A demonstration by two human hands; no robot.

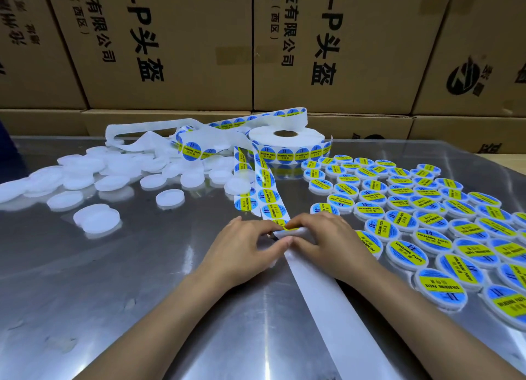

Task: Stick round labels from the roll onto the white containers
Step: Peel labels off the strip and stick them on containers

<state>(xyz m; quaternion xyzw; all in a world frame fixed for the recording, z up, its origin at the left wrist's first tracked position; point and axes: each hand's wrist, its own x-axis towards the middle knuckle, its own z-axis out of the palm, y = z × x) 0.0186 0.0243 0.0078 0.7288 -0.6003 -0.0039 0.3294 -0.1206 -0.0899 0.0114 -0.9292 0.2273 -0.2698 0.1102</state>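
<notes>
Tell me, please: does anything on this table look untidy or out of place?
Yes. The label strip behind the unlabelled white containers lies in loose, twisted loops left of the roll, not wound. The labelled containers sit in tidy rows; the unlabelled ones are a scattered heap.

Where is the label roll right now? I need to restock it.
In the head view the label roll lies flat at the table's far edge, centre-right, before the cardboard boxes, behind the labelled containers.

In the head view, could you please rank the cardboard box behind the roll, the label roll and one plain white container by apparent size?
1. Cardboard box: largest.
2. Label roll.
3. Unlabelled white container: smallest, though it lies nearer the camera than the roll.
</notes>
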